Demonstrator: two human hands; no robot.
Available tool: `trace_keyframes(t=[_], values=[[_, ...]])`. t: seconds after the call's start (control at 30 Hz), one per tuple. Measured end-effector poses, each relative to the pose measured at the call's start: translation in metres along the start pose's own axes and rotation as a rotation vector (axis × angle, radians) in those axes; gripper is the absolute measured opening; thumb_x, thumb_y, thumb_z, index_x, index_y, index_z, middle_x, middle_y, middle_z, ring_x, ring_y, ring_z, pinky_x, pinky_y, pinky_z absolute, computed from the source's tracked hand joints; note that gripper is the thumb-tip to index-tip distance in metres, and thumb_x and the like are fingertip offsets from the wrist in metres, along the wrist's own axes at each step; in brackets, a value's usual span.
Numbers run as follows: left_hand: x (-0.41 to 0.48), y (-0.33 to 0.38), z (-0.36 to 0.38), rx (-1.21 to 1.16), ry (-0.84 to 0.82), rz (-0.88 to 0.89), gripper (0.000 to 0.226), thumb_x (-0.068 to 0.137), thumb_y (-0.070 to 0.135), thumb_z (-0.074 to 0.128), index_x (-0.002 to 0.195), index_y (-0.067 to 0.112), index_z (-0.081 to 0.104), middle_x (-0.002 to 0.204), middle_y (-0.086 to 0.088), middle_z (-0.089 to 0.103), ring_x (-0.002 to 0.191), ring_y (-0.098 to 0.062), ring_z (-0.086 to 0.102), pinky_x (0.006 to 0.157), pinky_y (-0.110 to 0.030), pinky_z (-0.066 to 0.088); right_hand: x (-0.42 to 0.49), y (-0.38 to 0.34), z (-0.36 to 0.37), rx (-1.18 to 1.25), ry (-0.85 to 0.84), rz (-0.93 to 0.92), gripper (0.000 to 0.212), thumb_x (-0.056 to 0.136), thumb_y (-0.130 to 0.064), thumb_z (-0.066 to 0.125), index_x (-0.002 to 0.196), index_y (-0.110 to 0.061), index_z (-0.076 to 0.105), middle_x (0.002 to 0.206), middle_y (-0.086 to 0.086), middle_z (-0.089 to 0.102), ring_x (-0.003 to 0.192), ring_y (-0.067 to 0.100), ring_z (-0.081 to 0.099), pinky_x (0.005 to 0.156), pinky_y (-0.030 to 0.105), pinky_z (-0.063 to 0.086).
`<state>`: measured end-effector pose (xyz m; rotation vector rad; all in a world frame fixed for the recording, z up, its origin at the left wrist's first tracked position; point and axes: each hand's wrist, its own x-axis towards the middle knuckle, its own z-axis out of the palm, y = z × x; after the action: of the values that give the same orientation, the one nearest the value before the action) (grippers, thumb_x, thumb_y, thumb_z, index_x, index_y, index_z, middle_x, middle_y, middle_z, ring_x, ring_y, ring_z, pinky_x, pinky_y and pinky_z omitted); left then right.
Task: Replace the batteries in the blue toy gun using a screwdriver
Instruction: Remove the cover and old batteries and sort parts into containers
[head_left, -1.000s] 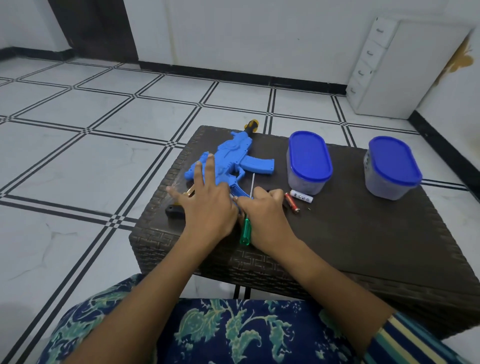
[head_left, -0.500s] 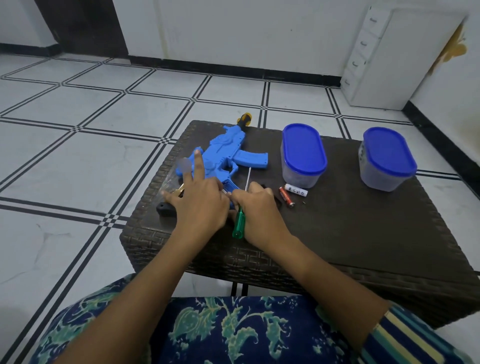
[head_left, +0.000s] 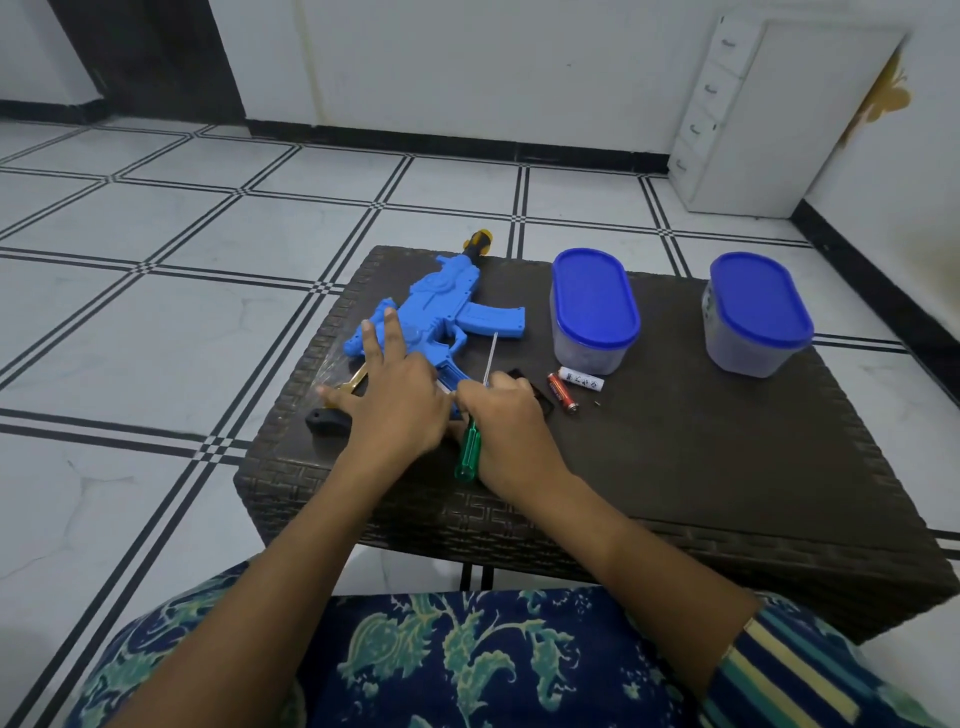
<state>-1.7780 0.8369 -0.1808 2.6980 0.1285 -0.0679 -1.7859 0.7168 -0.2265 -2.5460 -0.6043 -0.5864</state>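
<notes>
On table (head_left: 675, 467), 2 tubs (head_left: 592, 312), 2 batteries (head_left: 562, 392)

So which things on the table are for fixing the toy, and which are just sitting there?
For the job:
- blue plastic toy gun
- green-handled screwdriver
- red battery
- white battery
- tiny dark screw

Just lying about:
- two clear tubs with blue lids
- small black object at the table's left edge
</notes>
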Motion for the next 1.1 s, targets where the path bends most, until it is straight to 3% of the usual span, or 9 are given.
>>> trace_keyframes(t=[0.13,0.3,0.43,0.5,0.67,0.83,0.93,1.1], values=[[0.000,0.003,-0.003,-0.080,-0.048,-0.030,0.025,0.084,0.010,0.045,0.087,0.025,0.064,0.159,-0.001,-0.012,0.144,-0.020,-0.020,0.097,-0.076,-0.014,0.002,0.001,0.001,0.052,-0.014,-0.009,0.030,0.064,0.012,0.074,0.075,-0.008,0.054,0.063,-0.015,0.020,0.063,0.020,0.043,0.056,0.029,0.034],[-0.005,0.003,-0.001,0.024,0.041,-0.034,0.019,0.089,0.019,0.049,0.102,0.021,0.063,0.158,0.004,-0.018,0.144,-0.022,-0.019,0.099,-0.078,0.003,0.000,0.001,0.003,0.057,-0.014,0.039,0.029,0.064,0.013,0.070,0.072,-0.008,0.052,0.066,0.002,0.037,0.061,0.025,0.045,0.054,0.027,0.026],[-0.011,0.009,0.005,0.093,0.024,-0.019,0.016,0.093,0.021,0.043,0.095,0.017,0.057,0.155,0.006,-0.026,0.142,-0.021,-0.026,0.093,-0.082,0.006,0.001,-0.004,-0.004,0.089,0.025,-0.020,0.036,0.049,0.023,0.061,0.066,-0.007,0.048,0.062,-0.014,0.018,0.057,0.018,0.035,0.050,0.019,0.008],[-0.007,0.010,0.003,0.079,0.002,-0.031,0.015,0.093,0.021,0.043,0.096,0.015,0.057,0.156,0.005,-0.024,0.142,-0.020,-0.025,0.093,-0.083,0.006,0.002,-0.005,-0.006,0.103,0.024,-0.036,0.040,0.048,0.023,0.064,0.065,-0.009,0.047,0.063,-0.018,0.013,0.056,0.016,0.033,0.053,0.015,0.007],[0.003,0.007,-0.005,0.059,-0.045,-0.040,0.015,0.089,0.016,0.050,0.101,0.016,0.061,0.157,0.003,-0.021,0.143,-0.021,-0.023,0.094,-0.082,0.008,0.001,0.001,0.001,0.093,-0.012,0.009,0.040,0.053,0.017,0.077,0.068,-0.009,0.049,0.058,0.004,0.046,0.058,0.023,0.046,0.050,0.020,0.014],[0.005,0.004,-0.004,0.015,-0.033,-0.027,0.025,0.089,0.011,0.044,0.104,0.016,0.062,0.158,0.002,-0.017,0.144,-0.020,-0.020,0.096,-0.081,0.004,0.004,0.006,0.004,0.195,-0.035,0.060,0.036,0.067,0.004,0.080,0.073,-0.009,0.047,0.066,0.005,0.049,0.066,0.024,0.050,0.054,0.036,0.042],[0.009,0.003,-0.007,-0.027,-0.030,-0.053,0.034,0.088,0.008,0.041,0.111,0.019,0.062,0.159,0.001,-0.015,0.144,-0.020,-0.019,0.098,-0.079,0.003,0.004,0.008,0.002,0.243,-0.052,0.117,0.038,0.076,-0.018,0.082,0.076,-0.017,0.044,0.074,0.007,0.053,0.069,0.016,0.045,0.056,0.020,0.034],[0.012,-0.003,-0.011,-0.119,-0.062,-0.044,0.040,0.085,0.005,0.037,0.110,0.022,0.063,0.159,0.002,-0.012,0.144,-0.018,-0.018,0.099,-0.076,-0.004,0.002,0.007,0.000,0.261,-0.072,0.141,0.035,0.077,-0.021,0.082,0.079,-0.016,0.047,0.078,0.006,0.054,0.071,0.012,0.043,0.055,0.012,0.031]])
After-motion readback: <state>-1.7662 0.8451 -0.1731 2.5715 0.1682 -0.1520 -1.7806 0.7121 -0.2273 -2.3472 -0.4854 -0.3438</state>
